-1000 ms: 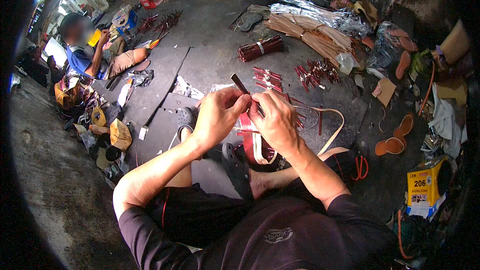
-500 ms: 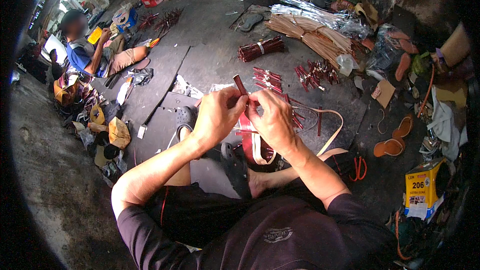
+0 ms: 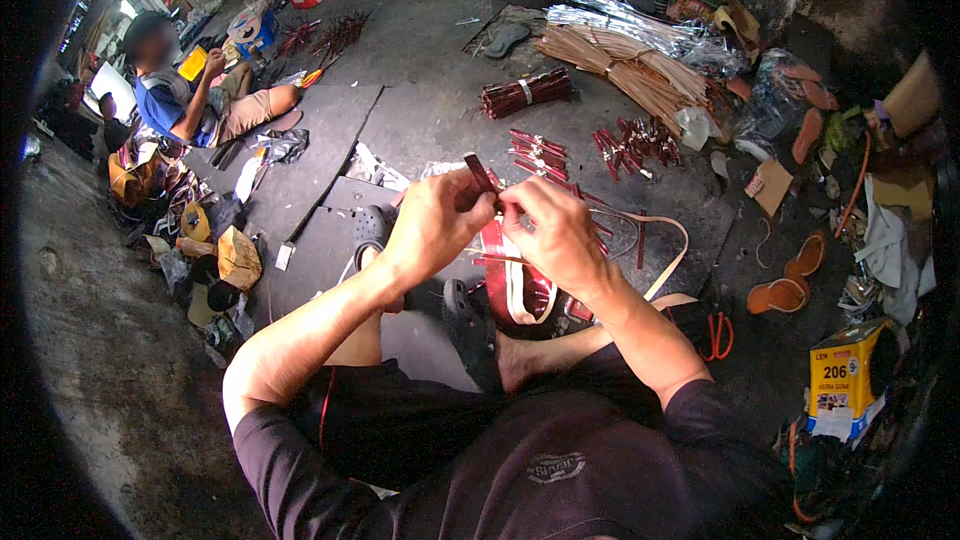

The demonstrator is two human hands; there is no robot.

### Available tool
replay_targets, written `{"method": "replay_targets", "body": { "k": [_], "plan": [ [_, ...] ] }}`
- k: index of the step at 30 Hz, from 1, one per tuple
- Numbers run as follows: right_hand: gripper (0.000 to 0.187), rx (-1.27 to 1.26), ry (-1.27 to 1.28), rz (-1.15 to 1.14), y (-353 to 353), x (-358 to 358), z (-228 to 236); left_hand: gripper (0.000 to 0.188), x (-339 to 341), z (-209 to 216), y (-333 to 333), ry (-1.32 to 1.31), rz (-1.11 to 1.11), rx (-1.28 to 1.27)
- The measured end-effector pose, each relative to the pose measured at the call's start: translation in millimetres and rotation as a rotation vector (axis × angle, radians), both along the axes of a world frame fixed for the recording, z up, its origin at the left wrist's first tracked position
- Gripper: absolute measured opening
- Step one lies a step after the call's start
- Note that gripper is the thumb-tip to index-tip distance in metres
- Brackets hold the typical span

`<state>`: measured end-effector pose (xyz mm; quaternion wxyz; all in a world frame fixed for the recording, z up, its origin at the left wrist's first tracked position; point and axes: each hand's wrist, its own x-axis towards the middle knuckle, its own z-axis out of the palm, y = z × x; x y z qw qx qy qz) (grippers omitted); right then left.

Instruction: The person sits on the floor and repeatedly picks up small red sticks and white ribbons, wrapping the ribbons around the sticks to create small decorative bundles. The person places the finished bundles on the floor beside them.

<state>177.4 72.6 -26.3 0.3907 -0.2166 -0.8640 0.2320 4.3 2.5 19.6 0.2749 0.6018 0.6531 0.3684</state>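
Both my hands meet in front of me, above the floor between my legs. My left hand (image 3: pixel 437 223) is closed on a dark reddish-brown strap (image 3: pixel 479 171), whose end sticks up past the fingers. The fingertips of my right hand (image 3: pixel 554 232) pinch the lower part of the same strap, close beside the left fingers; the exact grip is hidden. Below the hands lie dark red strap pieces (image 3: pixel 497 280) and a cream band (image 3: pixel 514 292) bent in a loop. A longer beige strip (image 3: pixel 672 271) curves out to the right of my right hand.
Ahead lie small red strap pieces (image 3: pixel 537 153), a tied dark red bundle (image 3: pixel 526 94) and a big bundle of tan strips (image 3: pixel 628 70). At right are orange sandals (image 3: pixel 783 285), red-handled scissors (image 3: pixel 720 336) and a yellow can (image 3: pixel 842 380). Another person (image 3: pixel 165 90) sits at far left.
Both hands stay together on the strap, with only slight finger movement. The view has shifted a little, and more of the red pieces below my right hand shows.
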Motion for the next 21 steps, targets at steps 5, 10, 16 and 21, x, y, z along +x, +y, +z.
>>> {"method": "replay_targets", "body": {
  "k": [5, 10, 16, 21],
  "plan": [
    [0.023, -0.546, 0.314, 0.013, -8.6, 12.8, -0.7, 0.03, 0.5, 2.1, 3.2, -0.425, 0.007, -0.037],
    [0.02, -0.478, 0.275, -0.036, -15.2, 11.5, 12.5, 0.031, -1.4, -2.1, 2.9, -0.408, -0.033, -0.112],
    [0.018, -0.281, 0.323, -0.088, -12.1, 9.1, 4.2, 0.025, 3.7, -5.9, 4.0, -0.476, -0.002, -0.077],
    [0.016, -0.417, 0.376, -0.039, -11.3, 5.9, 1.1, 0.022, 3.4, -9.3, 4.3, -0.33, 0.023, -0.055]
  ]
}}
